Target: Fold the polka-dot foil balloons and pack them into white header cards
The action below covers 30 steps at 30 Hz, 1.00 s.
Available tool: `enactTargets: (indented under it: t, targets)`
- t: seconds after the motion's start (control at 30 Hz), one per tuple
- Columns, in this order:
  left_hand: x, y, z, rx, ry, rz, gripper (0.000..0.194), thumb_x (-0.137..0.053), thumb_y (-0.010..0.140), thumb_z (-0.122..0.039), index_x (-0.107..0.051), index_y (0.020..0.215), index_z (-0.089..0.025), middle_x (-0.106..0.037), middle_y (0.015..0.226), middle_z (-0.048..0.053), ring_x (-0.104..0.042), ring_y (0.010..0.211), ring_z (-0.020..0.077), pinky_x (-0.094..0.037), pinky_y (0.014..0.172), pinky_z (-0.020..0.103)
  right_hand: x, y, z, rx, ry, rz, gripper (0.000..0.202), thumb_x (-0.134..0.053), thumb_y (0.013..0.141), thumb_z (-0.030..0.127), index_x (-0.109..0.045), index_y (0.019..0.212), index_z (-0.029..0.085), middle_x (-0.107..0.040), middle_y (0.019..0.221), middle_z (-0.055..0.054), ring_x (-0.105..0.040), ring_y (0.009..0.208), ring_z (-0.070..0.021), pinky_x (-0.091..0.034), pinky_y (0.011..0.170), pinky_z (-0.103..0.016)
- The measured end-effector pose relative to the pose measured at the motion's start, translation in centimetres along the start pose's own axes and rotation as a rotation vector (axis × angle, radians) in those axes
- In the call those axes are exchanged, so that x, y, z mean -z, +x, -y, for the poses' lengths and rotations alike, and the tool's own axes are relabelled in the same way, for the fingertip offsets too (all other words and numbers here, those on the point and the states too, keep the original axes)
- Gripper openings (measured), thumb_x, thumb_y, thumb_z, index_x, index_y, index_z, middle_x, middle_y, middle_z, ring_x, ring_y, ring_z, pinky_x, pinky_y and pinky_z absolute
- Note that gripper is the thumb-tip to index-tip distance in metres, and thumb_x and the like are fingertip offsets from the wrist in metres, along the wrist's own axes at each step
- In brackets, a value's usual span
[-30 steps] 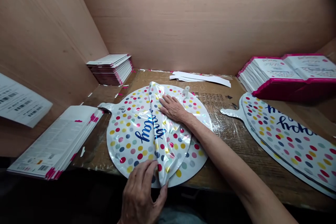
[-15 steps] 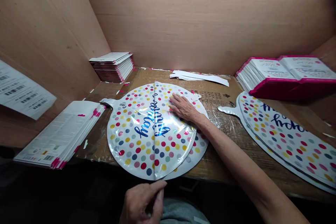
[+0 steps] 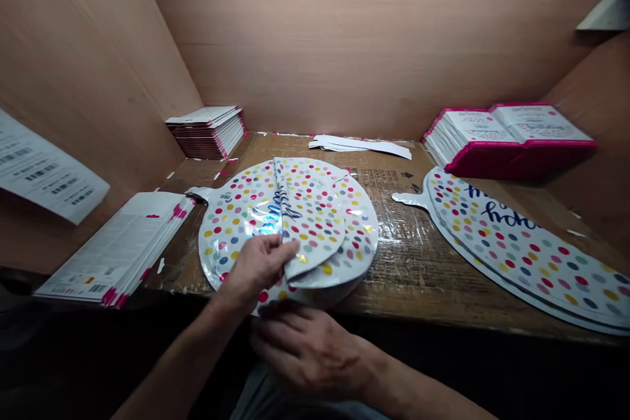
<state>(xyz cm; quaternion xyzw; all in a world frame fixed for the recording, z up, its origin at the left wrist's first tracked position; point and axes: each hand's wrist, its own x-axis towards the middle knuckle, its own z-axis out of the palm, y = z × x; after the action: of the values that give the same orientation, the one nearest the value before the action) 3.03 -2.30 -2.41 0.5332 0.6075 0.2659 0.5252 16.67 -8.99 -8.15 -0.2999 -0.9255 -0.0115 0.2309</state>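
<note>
White foil balloons (image 3: 359,230) with coloured dots and blue lettering lie flat in the middle of the table. The top one is folded over, its creased edge running down the centre. My left hand (image 3: 258,262) pinches the lower part of this folded balloon (image 3: 315,216) between thumb and fingers. Just below, at the table's front edge, is my right hand (image 3: 308,344), blurred, its fingers curled near the balloon's lower rim; what its fingertips hold, if anything, is hidden.
Cardboard covers the table (image 3: 408,262). More dotted balloons (image 3: 522,249) lie at right, below pink-edged card packs (image 3: 506,138). Card stacks stand at back left (image 3: 207,131) and front left (image 3: 118,243). Paper strips (image 3: 361,146) lie behind; a barcode sheet (image 3: 49,170) hangs left.
The left hand has come up onto the balloon and grips it. My right hand has left the balloon's top and moved down to the front edge. The balloon's right part is now folded smaller.
</note>
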Motion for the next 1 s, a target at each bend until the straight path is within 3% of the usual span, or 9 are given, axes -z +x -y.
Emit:
enactTargets:
  t: [0.1, 0.17, 0.27, 0.37, 0.47, 0.6, 0.73, 0.87, 1.0]
  targets:
    - [1.3, -0.2, -2.5, -0.027, -0.049, -0.023, 0.042, -0.067, 0.062, -0.058, -0.047, 0.059, -0.021, -0.041, 0.043, -0.007, -0.031, 0.037, 0.0061, -0.020, 0.037, 0.020, -1.1, 0.2, -2.8, -0.311, -0.043, -0.178, 0.041, -0.037, 0.094, 0.025, -0.060, 0.127, 0.030, -0.071, 0.118, -0.002, -0.064, 0.115, -0.0235, -0.057, 0.096, -0.040]
    - [2.2, -0.4, -2.2, -0.018, 0.058, -0.021, 0.043, -0.066, 0.062, -0.058, -0.044, 0.055, -0.021, -0.040, 0.041, -0.007, -0.032, 0.036, 0.0066, -0.020, 0.038, 0.020, -0.8, -1.6, -6.6, -0.500, -0.020, -0.241, 0.045, -0.044, 0.091, 0.032, -0.054, 0.134, 0.024, -0.071, 0.115, -0.009, -0.064, 0.112, -0.0296, -0.056, 0.092, -0.047]
    - [3.6, -0.5, 0.0, 0.008, 0.372, 0.029, 0.044, -0.062, 0.067, -0.060, -0.045, 0.054, -0.021, -0.046, 0.043, -0.005, -0.042, 0.040, 0.0104, -0.027, 0.042, 0.022, 0.5, -5.6, -11.1, -0.658, -0.103, -0.152, 0.028, -0.047, 0.088, 0.023, -0.066, 0.109, 0.019, -0.070, 0.100, -0.013, -0.066, 0.093, -0.0298, -0.056, 0.079, -0.043]
    - [3.9, 0.8, 0.8, -0.039, 0.746, -0.191, 0.048, -0.060, 0.070, -0.069, -0.060, 0.070, -0.021, -0.065, 0.063, 0.002, -0.062, 0.061, 0.0206, -0.042, 0.056, 0.028, 1.5, -8.3, -12.7, -0.663, -0.231, -0.053, 0.016, -0.051, 0.090, 0.023, -0.065, 0.082, 0.020, -0.067, 0.083, -0.010, -0.064, 0.076, -0.0264, -0.053, 0.069, -0.039]
    - [2.0, 4.3, -0.2, -0.296, 0.838, -0.384, 0.059, -0.047, 0.085, -0.067, -0.064, 0.113, -0.018, -0.070, 0.113, 0.011, -0.064, 0.106, 0.0292, -0.049, 0.085, 0.038, 1.5, -8.9, -13.0, -0.716, -0.336, -0.181, 0.013, -0.054, 0.090, 0.027, -0.064, 0.091, 0.019, -0.066, 0.093, -0.013, -0.065, 0.083, -0.0282, -0.054, 0.070, -0.040]
    - [-2.9, 10.9, -0.2, -0.536, 0.907, -0.150, 0.076, -0.040, 0.093, -0.061, -0.035, 0.149, -0.011, -0.034, 0.157, 0.020, -0.030, 0.145, 0.0353, -0.033, 0.112, 0.049, 1.2, -8.1, -14.5, -0.493, -0.394, -0.249, 0.051, -0.052, 0.092, 0.021, -0.044, 0.143, 0.017, -0.046, 0.145, -0.022, -0.047, 0.133, -0.0347, -0.048, 0.102, -0.051]
    - [-5.9, 14.3, 1.3, -0.797, 1.049, 0.088, 0.070, -0.045, 0.093, -0.057, -0.042, 0.145, -0.011, -0.036, 0.155, 0.021, -0.025, 0.146, 0.0414, -0.023, 0.116, 0.059, 2.3, -6.4, -16.5, -0.139, -0.340, -0.011, 0.059, -0.045, 0.093, 0.008, -0.039, 0.149, 0.028, -0.040, 0.154, -0.013, -0.037, 0.143, -0.0268, -0.039, 0.113, -0.050]
    - [-3.6, 13.2, 1.1, -0.946, 0.970, 0.108, 0.046, -0.048, 0.095, -0.041, -0.058, 0.128, -0.012, -0.051, 0.143, 0.018, -0.043, 0.136, 0.0309, -0.036, 0.113, 0.045, 3.6, -4.4, -17.8, 0.005, -0.247, 0.191, 0.057, -0.053, 0.091, 0.011, -0.044, 0.146, 0.022, -0.043, 0.153, -0.015, -0.038, 0.142, -0.0269, -0.038, 0.113, -0.049]
    - [1.3, 11.2, 1.8, -0.836, 0.804, 0.023, 0.036, -0.047, 0.095, -0.040, -0.067, 0.116, -0.018, -0.065, 0.126, 0.011, -0.057, 0.121, 0.0253, -0.042, 0.107, 0.042, 4.9, -2.1, -19.7, -0.009, 0.058, 0.416, 0.050, -0.056, 0.087, 0.017, -0.056, 0.137, 0.022, -0.054, 0.144, -0.014, -0.050, 0.133, -0.0281, -0.041, 0.110, -0.047]
